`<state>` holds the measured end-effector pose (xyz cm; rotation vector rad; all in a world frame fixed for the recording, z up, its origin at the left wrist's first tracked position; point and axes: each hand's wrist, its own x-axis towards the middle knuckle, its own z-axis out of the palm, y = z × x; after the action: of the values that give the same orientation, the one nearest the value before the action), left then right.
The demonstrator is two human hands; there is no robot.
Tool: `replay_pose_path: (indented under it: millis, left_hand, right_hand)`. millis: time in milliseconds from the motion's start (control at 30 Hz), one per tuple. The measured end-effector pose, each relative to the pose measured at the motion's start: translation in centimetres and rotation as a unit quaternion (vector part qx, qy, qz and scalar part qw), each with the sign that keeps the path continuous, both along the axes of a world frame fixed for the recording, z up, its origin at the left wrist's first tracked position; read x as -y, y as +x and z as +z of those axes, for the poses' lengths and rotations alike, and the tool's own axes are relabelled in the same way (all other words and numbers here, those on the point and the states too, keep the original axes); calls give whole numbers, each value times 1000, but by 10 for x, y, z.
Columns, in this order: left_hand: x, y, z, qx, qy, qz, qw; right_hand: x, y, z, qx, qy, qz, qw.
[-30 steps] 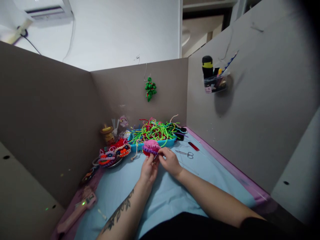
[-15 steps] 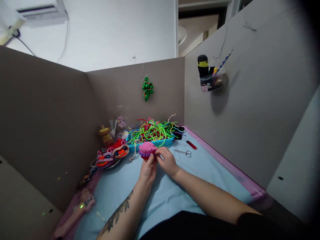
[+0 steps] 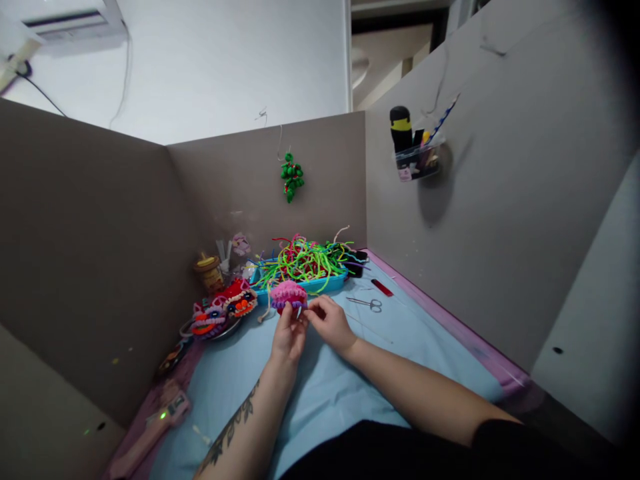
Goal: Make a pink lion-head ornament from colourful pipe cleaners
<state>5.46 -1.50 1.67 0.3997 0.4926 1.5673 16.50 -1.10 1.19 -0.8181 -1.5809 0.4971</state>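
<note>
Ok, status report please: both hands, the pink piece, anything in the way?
Left hand holds pink piece above blue cloth. Right hand at its lower edge, grip unclear. Tray behind, scissors to the right, both apart.

Left hand [image 3: 289, 331] and right hand [image 3: 329, 322] pinch pink craft [image 3: 288, 293].

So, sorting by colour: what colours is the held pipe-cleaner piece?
Pipe-cleaner piece: pink, purple rim; head view.

Panels: grey boards [image 3: 100, 220] stand along the table's left, far and right edges.
Wall: white [image 3: 225, 60], behind the far board.
Air conditioner [image 3: 70, 23]: high on the wall, left.
Table: blue cloth [image 3: 325, 393], pink border [image 3: 450, 327] along the right edge.
</note>
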Motion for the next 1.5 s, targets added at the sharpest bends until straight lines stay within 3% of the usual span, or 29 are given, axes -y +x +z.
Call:
replay_pose_path:
  millis: [233, 667, 933, 1067, 1200, 1333, 1500]
  left_hand:
    - [-1, -2, -6, -30, 41, -5, 999]
    - [-1, -3, -10, -58, 65, -31, 996]
    - [0, -2, -11, -85, 81, -23, 993]
    - [0, -1, -12, -103, 76, -18, 992]
    - [-2, -1, -14, -111, 73, -22, 991]
    - [-2, 1, -16, -116, 78, -21, 990]
    - [-2, 2, -18, -111, 64, -22, 992]
  right_hand:
    - [-3, -6, 1, -114, -168, 117, 972]
    - [-12, -8, -6, -224, -247, 155, 930]
    - [-13, -6, -4, -305, -355, 226, 855]
    - [-14, -5, -3, -345, -377, 292, 809]
    - [-12, -6, -1, -397, -384, 301, 777]
    - [-11, -10, -1, -417, -375, 289, 776]
    - [-11, -14, -2, -411, -345, 258, 803]
